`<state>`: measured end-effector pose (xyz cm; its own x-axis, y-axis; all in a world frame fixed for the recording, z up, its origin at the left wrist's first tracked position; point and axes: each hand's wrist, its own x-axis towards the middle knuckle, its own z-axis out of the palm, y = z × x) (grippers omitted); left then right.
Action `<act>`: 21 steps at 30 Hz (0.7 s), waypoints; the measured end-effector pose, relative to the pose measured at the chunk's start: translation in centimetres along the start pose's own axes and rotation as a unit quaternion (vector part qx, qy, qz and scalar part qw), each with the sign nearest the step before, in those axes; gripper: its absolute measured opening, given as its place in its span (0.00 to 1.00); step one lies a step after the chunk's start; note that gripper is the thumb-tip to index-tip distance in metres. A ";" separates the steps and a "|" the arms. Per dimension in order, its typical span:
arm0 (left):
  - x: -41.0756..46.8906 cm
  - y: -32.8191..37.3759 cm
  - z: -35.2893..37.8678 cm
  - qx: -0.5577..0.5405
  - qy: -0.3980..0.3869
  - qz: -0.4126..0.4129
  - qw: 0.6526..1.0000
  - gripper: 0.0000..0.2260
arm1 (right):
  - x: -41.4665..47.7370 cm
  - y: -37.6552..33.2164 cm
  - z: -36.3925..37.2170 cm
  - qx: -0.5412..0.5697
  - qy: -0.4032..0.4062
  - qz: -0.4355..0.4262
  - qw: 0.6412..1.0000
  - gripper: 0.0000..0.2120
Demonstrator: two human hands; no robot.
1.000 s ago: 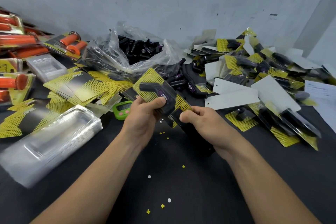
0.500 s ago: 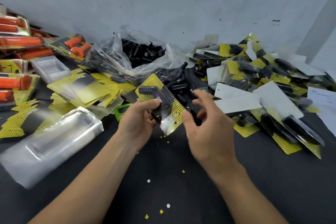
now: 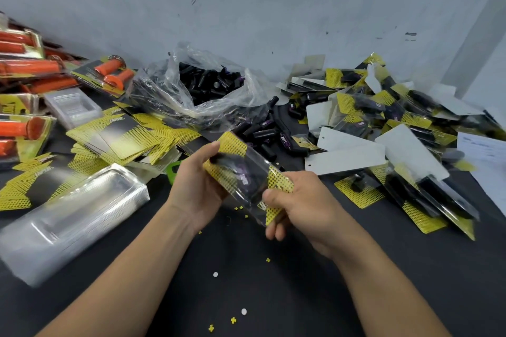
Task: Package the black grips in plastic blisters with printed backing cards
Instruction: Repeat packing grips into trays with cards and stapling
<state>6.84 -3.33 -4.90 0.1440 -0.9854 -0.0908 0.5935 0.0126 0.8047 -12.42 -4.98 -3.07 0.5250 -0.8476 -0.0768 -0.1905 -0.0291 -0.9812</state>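
Both hands hold one blister pack (image 3: 247,175) above the middle of the black table: a clear plastic shell over a yellow-and-black dotted card with a black grip inside. My left hand (image 3: 197,186) grips its upper left end, thumb on top. My right hand (image 3: 298,205) pinches the lower right corner, thumb on the plastic. Loose black grips (image 3: 262,134) lie just behind, spilling from a clear plastic bag (image 3: 191,90) full of them. A stack of empty blisters (image 3: 71,213) sits at the left, with printed backing cards (image 3: 123,137) fanned out behind it.
Finished packs and white card backs are heaped at the right (image 3: 383,139). Orange-grip packs (image 3: 24,71) are stacked at the far left. A green object (image 3: 172,172) peeks out behind my left hand. Small paper punch-outs (image 3: 232,320) dot the black tabletop. A grey wall closes the back.
My right hand, lifted and open half a second ago, has come back down and now pinches the pack's lower right corner. The pack has tilted flatter between both hands.
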 end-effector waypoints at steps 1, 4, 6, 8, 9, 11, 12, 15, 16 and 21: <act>0.1 0.1 -0.1 0.003 0.014 0.006 1.000 0.10 | -0.2 -0.2 -0.5 0.021 -0.029 0.007 0.999 0.09; 0.0 0.4 0.0 0.002 0.027 0.006 1.000 0.08 | -0.6 -0.8 -1.7 0.053 -0.056 0.015 0.997 0.06; 0.1 0.2 0.3 0.006 0.050 0.008 0.999 0.09 | -0.6 -0.9 -2.2 0.028 -0.053 0.000 0.998 0.06; 0.2 -0.3 0.5 0.016 0.072 0.017 0.997 0.07 | -0.4 -0.8 -2.8 -0.013 -0.022 -0.028 0.999 0.09; 0.3 -0.6 0.5 0.023 0.080 0.020 0.996 0.06 | -0.2 -0.6 -3.2 -0.025 0.002 -0.040 0.999 0.11; 0.4 -0.8 0.4 0.036 0.077 0.021 0.996 0.07 | 0.0 -0.4 -3.7 -0.021 0.042 -0.059 0.997 0.11; 0.4 -0.7 0.4 0.044 0.067 0.019 0.997 0.08 | 0.0 -0.3 -3.8 -0.011 0.050 -0.064 0.997 0.09; 0.3 -0.4 0.4 0.044 0.052 0.013 0.998 0.13 | 0.0 -0.2 -4.0 -0.010 0.052 -0.069 0.996 0.04; 0.2 -0.3 0.5 0.026 0.058 0.010 0.998 0.14 | 0.1 -0.1 -4.2 -0.014 0.056 -0.070 0.996 0.04; 0.4 -0.3 0.6 0.020 0.092 0.025 0.995 0.11 | 0.6 0.3 -4.9 0.024 0.129 -0.033 0.991 0.07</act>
<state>6.25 -3.87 -4.79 0.3169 -0.9359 -0.1536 0.5515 0.0500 0.8327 -16.27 -8.07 -2.56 0.3042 -0.9521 0.0299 -0.1196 -0.0693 -0.9904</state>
